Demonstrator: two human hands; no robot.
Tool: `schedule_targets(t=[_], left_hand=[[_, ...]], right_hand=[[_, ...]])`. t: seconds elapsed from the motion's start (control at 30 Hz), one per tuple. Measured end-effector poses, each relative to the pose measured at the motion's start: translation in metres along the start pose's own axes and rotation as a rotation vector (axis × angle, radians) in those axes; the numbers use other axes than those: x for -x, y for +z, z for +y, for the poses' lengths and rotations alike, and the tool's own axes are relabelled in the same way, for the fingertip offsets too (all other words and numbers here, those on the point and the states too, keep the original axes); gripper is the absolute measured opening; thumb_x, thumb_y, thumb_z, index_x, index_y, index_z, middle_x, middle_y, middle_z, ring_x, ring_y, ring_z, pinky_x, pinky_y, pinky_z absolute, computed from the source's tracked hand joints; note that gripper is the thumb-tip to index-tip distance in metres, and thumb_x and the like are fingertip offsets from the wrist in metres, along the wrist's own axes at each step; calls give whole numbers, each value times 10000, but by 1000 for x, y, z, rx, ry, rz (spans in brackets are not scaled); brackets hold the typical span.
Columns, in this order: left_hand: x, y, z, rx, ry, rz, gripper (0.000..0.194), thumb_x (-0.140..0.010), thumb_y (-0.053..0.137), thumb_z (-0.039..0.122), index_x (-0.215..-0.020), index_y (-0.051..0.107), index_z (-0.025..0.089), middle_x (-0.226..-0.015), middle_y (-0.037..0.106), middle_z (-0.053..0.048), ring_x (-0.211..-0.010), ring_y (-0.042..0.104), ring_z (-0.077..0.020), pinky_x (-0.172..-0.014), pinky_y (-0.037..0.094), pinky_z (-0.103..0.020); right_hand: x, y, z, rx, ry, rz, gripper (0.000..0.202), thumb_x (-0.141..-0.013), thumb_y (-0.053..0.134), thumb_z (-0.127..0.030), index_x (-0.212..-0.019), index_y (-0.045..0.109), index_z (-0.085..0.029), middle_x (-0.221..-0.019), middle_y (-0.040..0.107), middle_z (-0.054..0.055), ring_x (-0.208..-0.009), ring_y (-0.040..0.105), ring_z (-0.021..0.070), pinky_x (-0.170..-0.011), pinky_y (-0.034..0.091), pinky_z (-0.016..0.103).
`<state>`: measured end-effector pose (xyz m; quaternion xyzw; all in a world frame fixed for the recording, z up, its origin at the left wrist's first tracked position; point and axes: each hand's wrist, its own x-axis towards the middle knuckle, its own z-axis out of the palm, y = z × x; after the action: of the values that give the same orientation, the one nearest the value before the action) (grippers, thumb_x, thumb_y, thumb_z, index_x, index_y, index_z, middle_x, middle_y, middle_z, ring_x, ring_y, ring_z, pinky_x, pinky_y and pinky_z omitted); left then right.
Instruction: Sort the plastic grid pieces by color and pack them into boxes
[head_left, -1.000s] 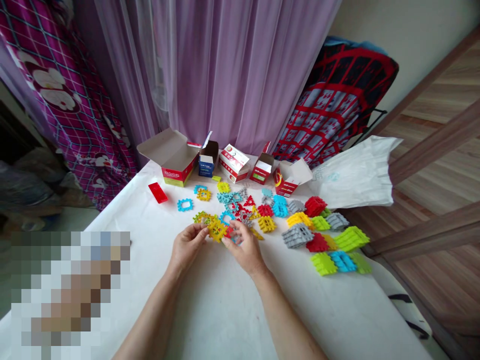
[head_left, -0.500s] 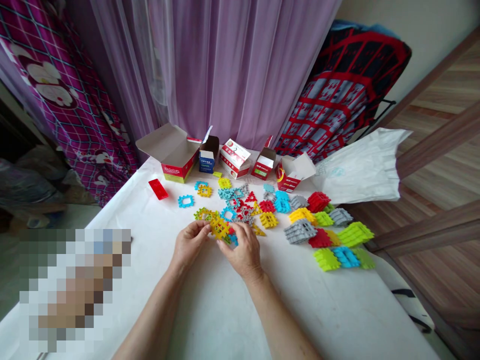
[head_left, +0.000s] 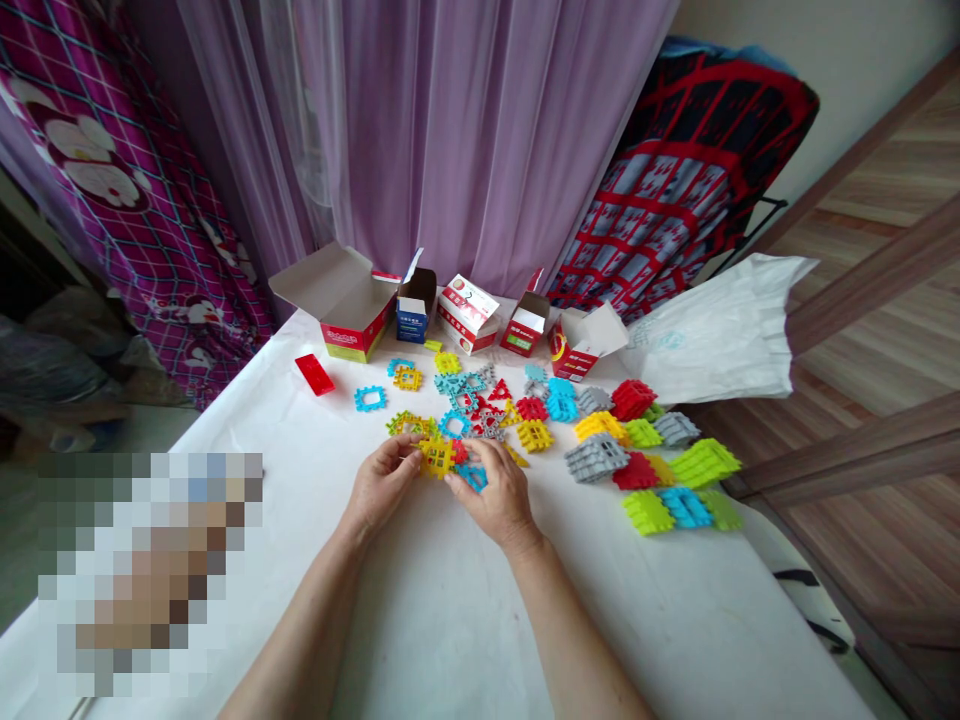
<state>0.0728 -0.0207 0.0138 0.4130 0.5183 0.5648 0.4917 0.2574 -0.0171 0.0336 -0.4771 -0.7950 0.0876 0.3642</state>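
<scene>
Between my hands is a yellow window-shaped interlocking plastic tile [head_left: 437, 458] with notched edges. My left hand [head_left: 384, 482] pinches its left edge between thumb and fingers. My right hand [head_left: 499, 492] curls around its right side, the thumb at the lower right corner. A red piece [head_left: 459, 452] shows by the right fingertips, and a blue piece [head_left: 474, 476] lies partly hidden between that thumb and the fingers. Just beyond are yellow-green tiles [head_left: 405, 424], a blue frame tile [head_left: 454, 425] and a loose heap of red, grey and teal pieces.
Sorted tile stacks stand at the right, including a grey stack [head_left: 596, 458] and a lime stack [head_left: 705, 462]. Several opened cartons, such as a large red box [head_left: 352, 335], line the back edge. A red tray [head_left: 314, 375] lies left; a white bag [head_left: 712, 335] rests back right.
The yellow tile has turned from a slant to nearly level. My right thumb has shifted slightly right, and more of the blue piece shows.
</scene>
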Motion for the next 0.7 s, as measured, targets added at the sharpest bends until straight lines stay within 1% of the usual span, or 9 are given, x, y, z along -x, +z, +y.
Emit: schedule_targets(t=[0.07, 0.1, 0.17, 0.23, 0.43, 0.5, 0.6, 0.63, 0.7], left_hand=[[0, 0, 1, -7, -7, -12, 556, -619, 750, 604, -983, 710, 187, -845, 726, -40, -691, 624, -143, -648, 511, -274], [1, 0, 1, -10, -11, -18, 567, -613, 750, 615, -982, 714, 187, -871, 734, -48, -724, 638, -154, -677, 522, -286], [1, 1, 2, -14, -19, -30, 587, -597, 751, 637, -974, 723, 188, -917, 745, -64, -786, 662, -178, -737, 538, -312], [1, 1, 2, -20, -26, -36, 606, -584, 753, 652, -972, 730, 188, -932, 751, -72, -811, 672, -191, -763, 545, -329], [3, 1, 6, -56, -33, -24, 625, -582, 747, 676, -963, 740, 181, -884, 755, -77, -757, 677, -190, -689, 550, -312], [5, 1, 8, -83, -24, -4, 594, -613, 727, 679, -943, 742, 185, -871, 755, -77, -733, 674, -187, -621, 532, -283], [6, 0, 9, -125, -1, 56, 586, -681, 666, 691, -967, 729, 184, -917, 753, -92, -705, 668, -186, -511, 471, -249], [6, 0, 9, -137, 13, 87, 590, -700, 648, 690, -994, 720, 184, -950, 750, -96, -720, 671, -188, -507, 464, -247], [5, -2, 7, -163, 48, 159, 576, -734, 626, 668, -1045, 700, 189, -1010, 743, -99, -774, 675, -194, -552, 483, -256]], right_hand=[[-1, -4, 3, 22, -46, -28, 506, -809, 688, -316, -1294, 588, -216, -1191, 630, 106, -1083, 614, 240, -938, 519, 374], [-2, -6, 4, 40, -69, -42, 541, -796, 702, -307, -1317, 582, -224, -1202, 622, 103, -1098, 607, 243, -951, 515, 380], [-1, -7, 4, 65, -102, -67, 536, -784, 716, -288, -1305, 600, -236, -1180, 622, 93, -1095, 605, 241, -960, 511, 382], [0, -7, 2, 82, -111, -82, 501, -783, 719, -282, -1272, 620, -241, -1159, 626, 89, -1085, 605, 238, -960, 507, 382], [5, -2, -6, 165, -105, -42, 416, -771, 720, -318, -1163, 650, -196, -1119, 655, 107, -1052, 613, 250, -939, 496, 382], [8, -1, -6, 179, -65, -1, 382, -767, 714, -349, -1112, 660, -194, -1084, 669, 104, -1029, 623, 248, -915, 498, 369], [15, -3, 2, 207, 55, 84, 358, -786, 677, -404, -1070, 660, -186, -998, 690, 97, -950, 645, 235, -837, 507, 337], [18, -5, 8, 221, 109, 111, 369, -796, 661, -421, -1074, 658, -179, -953, 697, 90, -889, 654, 224, -793, 506, 324], [25, -12, 20, 252, 237, 155, 408, -811, 634, -452, -1098, 653, -163, -844, 708, 63, -739, 655, 198, -697, 487, 301]])
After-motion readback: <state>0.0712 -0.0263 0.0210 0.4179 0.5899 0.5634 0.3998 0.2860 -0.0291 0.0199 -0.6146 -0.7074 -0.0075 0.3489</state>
